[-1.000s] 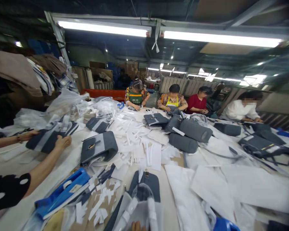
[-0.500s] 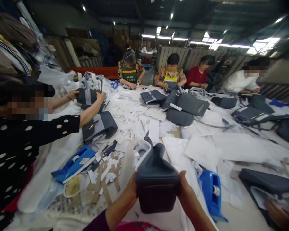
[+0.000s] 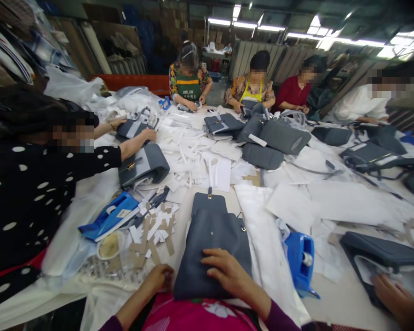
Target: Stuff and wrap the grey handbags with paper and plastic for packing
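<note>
A dark grey-blue handbag (image 3: pixel 207 232) lies flat on the table right in front of me, its flap with a gold clasp (image 3: pixel 209 195) folded out away from me. My right hand (image 3: pixel 227 273) rests on the bag's front panel, fingers spread. Beside the bag's lower left edge, my left hand (image 3: pixel 161 277) has its fingers curled in; whether anything is inside them is hidden. Small metal fittings in clear plastic (image 3: pixel 106 271) lie to the left of that hand.
Cardboard and white paper strips (image 3: pixel 158 227) are scattered left of the bag, near a tub of yellowish stuff (image 3: pixel 111 246). Blue holders (image 3: pixel 112 214) stand on both sides. Co-workers sit around the table; one in polka dots (image 3: pixel 72 172) handles a bag at left. White padding (image 3: pixel 258 230) lies at right.
The handbag, held upright between both hands before, now lies flat with its flap folded out. My left hand has left it and moved left; my right hand has come onto its front.
</note>
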### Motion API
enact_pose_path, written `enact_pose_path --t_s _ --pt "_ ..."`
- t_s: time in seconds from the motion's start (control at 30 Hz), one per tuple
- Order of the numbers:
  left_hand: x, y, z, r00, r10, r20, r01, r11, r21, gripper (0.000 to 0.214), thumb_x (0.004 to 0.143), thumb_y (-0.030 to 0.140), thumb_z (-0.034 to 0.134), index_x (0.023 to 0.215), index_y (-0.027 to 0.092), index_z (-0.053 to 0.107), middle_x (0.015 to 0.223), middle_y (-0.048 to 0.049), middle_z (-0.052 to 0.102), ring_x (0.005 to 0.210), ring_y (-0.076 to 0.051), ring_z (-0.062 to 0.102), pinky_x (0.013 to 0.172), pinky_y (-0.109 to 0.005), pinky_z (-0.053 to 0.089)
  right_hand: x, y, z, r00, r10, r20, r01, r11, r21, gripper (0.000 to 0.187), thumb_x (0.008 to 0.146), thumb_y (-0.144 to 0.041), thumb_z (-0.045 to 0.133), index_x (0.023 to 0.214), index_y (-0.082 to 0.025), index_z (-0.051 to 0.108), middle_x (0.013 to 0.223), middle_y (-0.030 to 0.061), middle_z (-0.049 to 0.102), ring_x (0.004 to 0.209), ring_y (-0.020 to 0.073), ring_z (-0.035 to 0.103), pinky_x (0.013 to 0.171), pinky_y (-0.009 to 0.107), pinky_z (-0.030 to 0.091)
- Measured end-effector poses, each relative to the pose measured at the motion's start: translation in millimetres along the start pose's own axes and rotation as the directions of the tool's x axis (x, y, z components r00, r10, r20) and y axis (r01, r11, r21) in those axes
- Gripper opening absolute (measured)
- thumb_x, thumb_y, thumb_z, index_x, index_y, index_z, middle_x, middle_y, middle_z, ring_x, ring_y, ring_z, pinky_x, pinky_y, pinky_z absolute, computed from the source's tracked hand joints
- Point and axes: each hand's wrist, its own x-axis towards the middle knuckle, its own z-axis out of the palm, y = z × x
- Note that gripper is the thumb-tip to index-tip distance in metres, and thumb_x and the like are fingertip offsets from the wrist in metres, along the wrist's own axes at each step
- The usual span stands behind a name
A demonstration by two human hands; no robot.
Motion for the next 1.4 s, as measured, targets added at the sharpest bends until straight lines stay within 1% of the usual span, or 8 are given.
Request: enact_pose_path --t_s 0.13,0.27,0.53,0.63,0.77,1.0,1.1,1.4 --pt "13.7 17.4 -18.8 0.994 0.091 -0.066 -0.100 0.984 -0.147 0.041 0.063 0.051 0.060 0.085 0.017 0.066 0.081 -0.0067 0.070 0.077 -0.024 0.067 0.072 -0.036 0.053 -27.0 54.7 -12.7 0.798 0.357 -0.485 -0.274 0.933 0.235 0.031 0.089 -0.042 0.049 0.109 -0.023 0.063 0.115 0.0097 0.062 0.107 0.0256 0.057 0.095 0.045 0.045" --pt "20.8 54.2 5.9 0.974 0.221 -0.051 -0.225 0.965 -0.135 0.050 0.076 0.054 0.053 0.106 0.015 0.061 0.093 -0.0091 0.068 0.085 -0.024 0.065 0.078 -0.037 0.053 -39.9 91.8 -1.8 0.629 0.557 -0.542 -0.464 0.828 0.314 0.053 0.074 -0.052 0.064 0.113 -0.017 0.055 0.105 0.0112 0.059 0.091 0.0272 0.058 0.083 0.045 0.051" --pt "24.3 102.4 53.3 0.751 0.640 -0.160 -0.512 0.719 0.469 0.045 0.088 0.033 0.047 0.131 0.018 0.043 0.125 -0.0134 0.050 0.121 -0.027 0.046 0.105 -0.046 0.036 -44.8 96.2 16.6 0.581 0.534 -0.614 -0.456 0.839 0.298 0.048 0.075 -0.041 0.062 0.116 -0.016 0.053 0.107 0.0115 0.051 0.093 0.0263 0.054 0.087 0.046 0.049" --pt "36.8 151.8 71.4 0.650 0.755 0.086 -0.614 0.454 0.646 0.050 0.086 0.026 0.054 0.133 0.018 0.042 0.131 -0.0141 0.045 0.125 -0.030 0.039 0.107 -0.047 0.031 -51.6 91.5 21.4 0.584 0.531 -0.614 -0.436 0.843 0.314 0.046 0.074 -0.037 0.063 0.116 -0.019 0.053 0.109 0.0105 0.051 0.096 0.0265 0.054 0.087 0.046 0.048" --pt "73.1 210.0 114.9 0.686 0.587 0.430 -0.673 0.288 0.681 0.041 0.084 0.030 0.059 0.123 0.016 0.050 0.128 -0.0149 0.051 0.121 -0.031 0.041 0.102 -0.045 0.032 -58.7 87.4 25.4 0.606 0.512 -0.609 -0.391 0.858 0.332 0.042 0.075 -0.031 0.061 0.115 -0.020 0.055 0.110 0.0102 0.053 0.107 0.0275 0.051 0.095 0.047 0.044" --pt "120.4 240.8 161.8 0.797 0.300 0.524 -0.600 0.299 0.742 0.049 0.068 0.053 0.071 0.094 0.013 0.059 0.097 -0.0135 0.063 0.089 -0.030 0.058 0.073 -0.034 0.041 -51.8 116.4 5.7 0.433 0.701 -0.567 -0.358 0.711 0.606 0.049 0.072 -0.025 0.054 0.120 -0.017 0.053 0.117 0.0119 0.056 0.111 0.0267 0.053 0.094 0.046 0.045" --pt "125.5 245.6 163.2 0.784 0.217 0.581 -0.619 0.344 0.706 0.042 0.065 0.054 0.070 0.076 0.015 0.060 0.077 -0.0059 0.062 0.075 -0.023 0.057 0.063 -0.028 0.037 -41.9 122.2 1.0 0.464 0.766 -0.444 -0.355 0.621 0.699 0.048 0.073 -0.023 0.054 0.120 -0.014 0.054 0.111 0.0118 0.060 0.100 0.0238 0.059 0.090 0.042 0.048" --pt "112.8 253.2 135.3 0.766 0.195 0.613 -0.558 0.675 0.482 0.035 0.069 0.050 0.064 0.073 0.016 0.061 0.067 0.0016 0.058 0.066 -0.016 0.053 0.061 -0.025 0.041 -16.5 73.7 4.2 0.561 0.490 -0.667 -0.285 0.871 0.399 0.058 0.081 -0.032 0.059 0.136 -0.018 0.043 0.135 0.0126 0.047 0.126 0.0274 0.040 0.108 0.048 0.032"
